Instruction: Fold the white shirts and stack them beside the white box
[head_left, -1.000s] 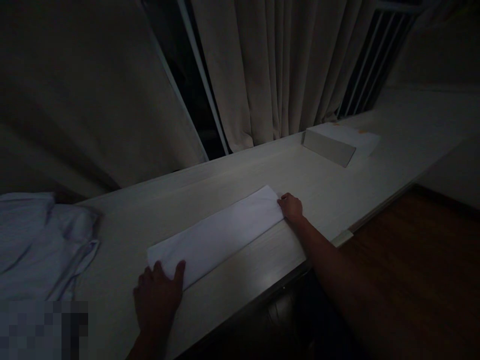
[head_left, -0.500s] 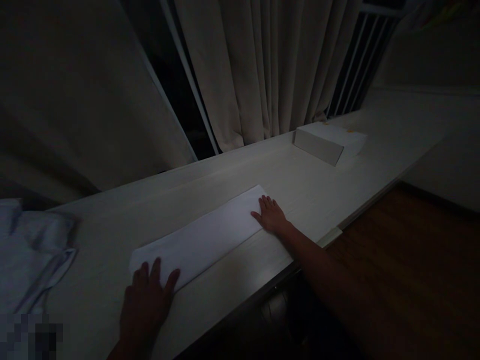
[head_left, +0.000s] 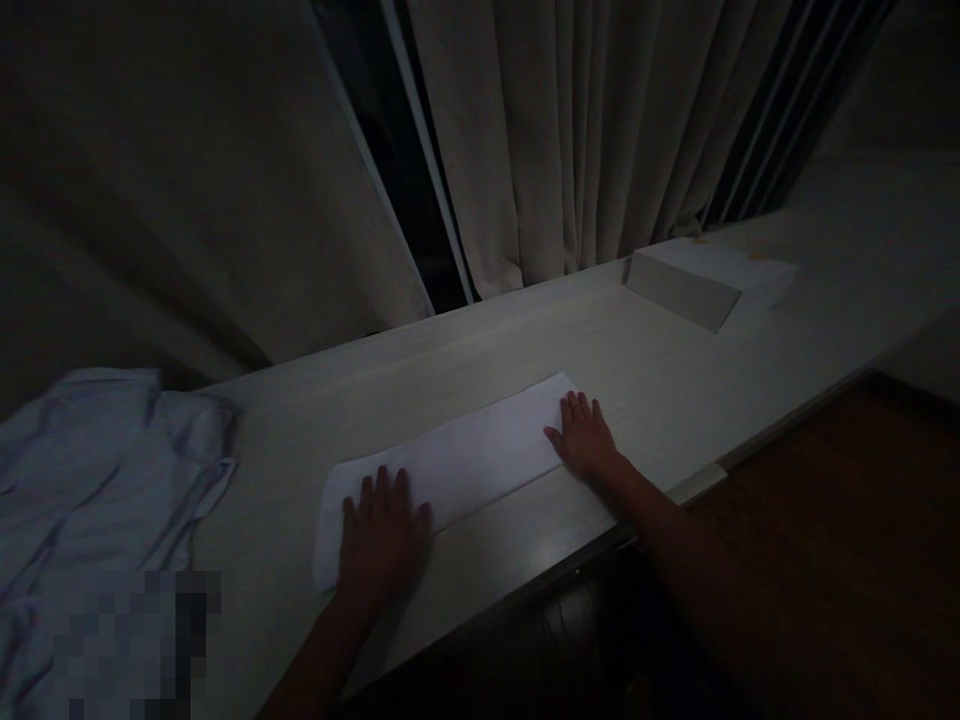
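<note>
A long white folded cloth lies flat on the pale table, running from lower left to upper right. On its left part rests my left hand, palm down with the fingers spread. My right hand lies on the cloth's right end, its fingers stretched out and slightly apart. Both hands press on top of the cloth, and neither is closed round it.
A crumpled bluish-grey cloth heap sits at the left. An open white box stands at the back right. Beige curtains hang behind the table. Wooden floor shows at the lower right.
My left hand has moved further onto the cloth's left part, which shows more of its left edge. The view has shifted left, bringing more of the cloth heap into sight.
</note>
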